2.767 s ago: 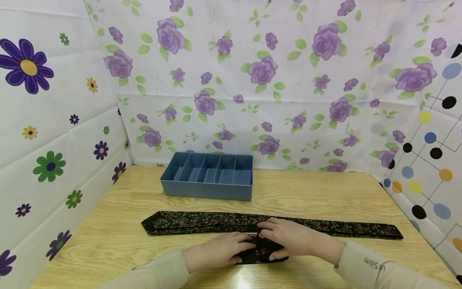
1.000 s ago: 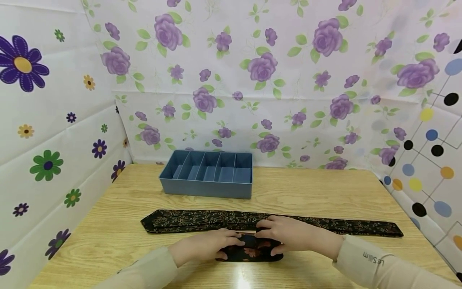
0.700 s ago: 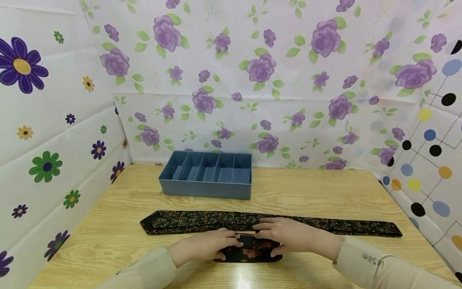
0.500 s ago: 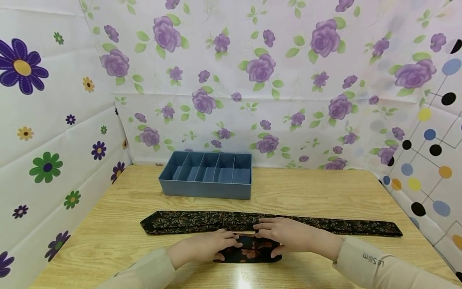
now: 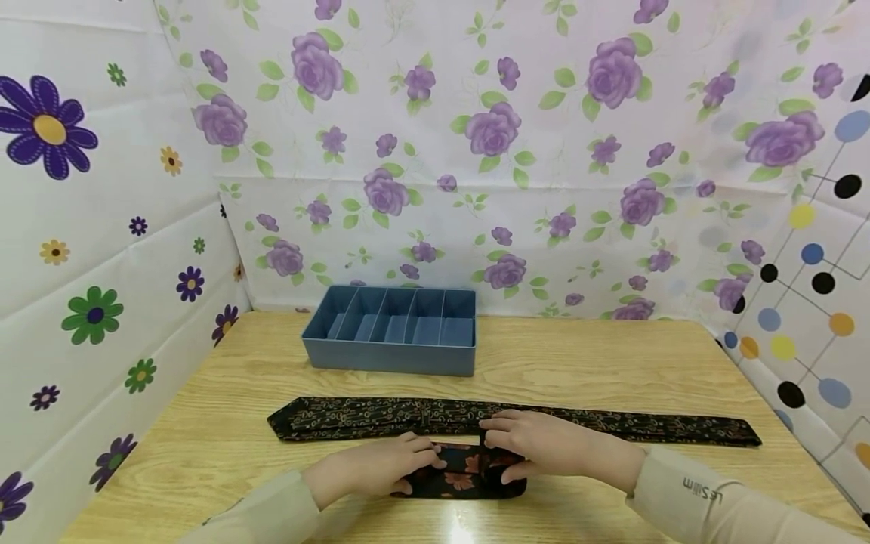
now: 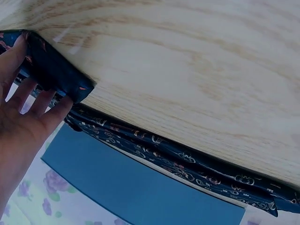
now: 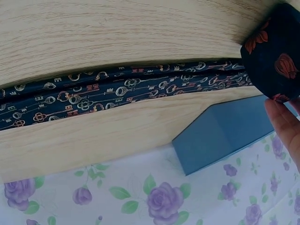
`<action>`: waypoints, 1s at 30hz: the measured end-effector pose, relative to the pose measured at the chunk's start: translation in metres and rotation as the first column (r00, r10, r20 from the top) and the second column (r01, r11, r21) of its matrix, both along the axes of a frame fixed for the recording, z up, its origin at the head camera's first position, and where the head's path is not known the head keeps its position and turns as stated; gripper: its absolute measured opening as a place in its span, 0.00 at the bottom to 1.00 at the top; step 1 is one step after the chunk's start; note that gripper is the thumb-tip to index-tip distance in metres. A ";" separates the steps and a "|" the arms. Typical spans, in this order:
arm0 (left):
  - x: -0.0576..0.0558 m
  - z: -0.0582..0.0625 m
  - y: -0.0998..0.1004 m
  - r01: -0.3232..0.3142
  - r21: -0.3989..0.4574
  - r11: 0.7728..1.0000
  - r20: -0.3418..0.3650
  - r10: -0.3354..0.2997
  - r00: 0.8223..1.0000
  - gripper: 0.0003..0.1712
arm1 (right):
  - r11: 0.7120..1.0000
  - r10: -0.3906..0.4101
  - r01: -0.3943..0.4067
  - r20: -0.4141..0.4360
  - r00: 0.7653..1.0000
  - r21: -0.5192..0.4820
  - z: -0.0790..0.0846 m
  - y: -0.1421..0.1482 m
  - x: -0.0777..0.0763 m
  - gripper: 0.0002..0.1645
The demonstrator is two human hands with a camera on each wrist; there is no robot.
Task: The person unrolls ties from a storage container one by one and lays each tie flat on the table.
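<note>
A folded dark necktie with reddish flowers [image 5: 458, 482] lies near the front of the table. My left hand [image 5: 381, 465] grips its left end, with the thumb on the near edge and the fingers over the far side. At the right end, my right hand [image 5: 537, 446] holds a raised dark fold between thumb and fingers. The left wrist view has the fingers around the flowered necktie's corner [image 6: 58, 70]; the right wrist view has fingertips at its rounded fold [image 7: 272, 58]. Behind both hands a black key-patterned necktie [image 5: 353, 418] lies stretched out, partly covered by my right fingers.
A blue box [image 5: 390, 358] with several compartments stands behind the key-patterned necktie, left of centre. Flowered cloth [image 5: 435, 151] hangs behind the wooden table [image 5: 584, 355], with patterned sheets on both sides.
My left hand has shifted left, baring more of the flowered necktie between the hands. The dark fold under my right hand has come up again since half a second ago. The key-patterned necktie stays put.
</note>
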State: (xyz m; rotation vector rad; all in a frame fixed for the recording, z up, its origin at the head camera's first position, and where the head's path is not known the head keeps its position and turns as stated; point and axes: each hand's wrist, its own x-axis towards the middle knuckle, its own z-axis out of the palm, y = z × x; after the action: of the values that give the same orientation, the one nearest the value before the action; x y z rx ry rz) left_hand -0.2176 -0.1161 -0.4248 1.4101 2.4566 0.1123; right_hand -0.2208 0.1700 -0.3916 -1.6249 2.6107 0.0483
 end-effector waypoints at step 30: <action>0.003 -0.001 0.036 0.157 -0.054 0.986 -0.372 -0.166 0.913 0.31 | 0.997 -0.011 0.014 0.047 0.999 -0.071 -0.006 0.005 0.001 0.27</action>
State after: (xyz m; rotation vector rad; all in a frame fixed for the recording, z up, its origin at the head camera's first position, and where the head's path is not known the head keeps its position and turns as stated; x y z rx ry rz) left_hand -0.2151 -0.0802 -0.4257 1.7562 2.6063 -0.2463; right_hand -0.2200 0.1750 -0.3974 -1.6105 2.6164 -0.0827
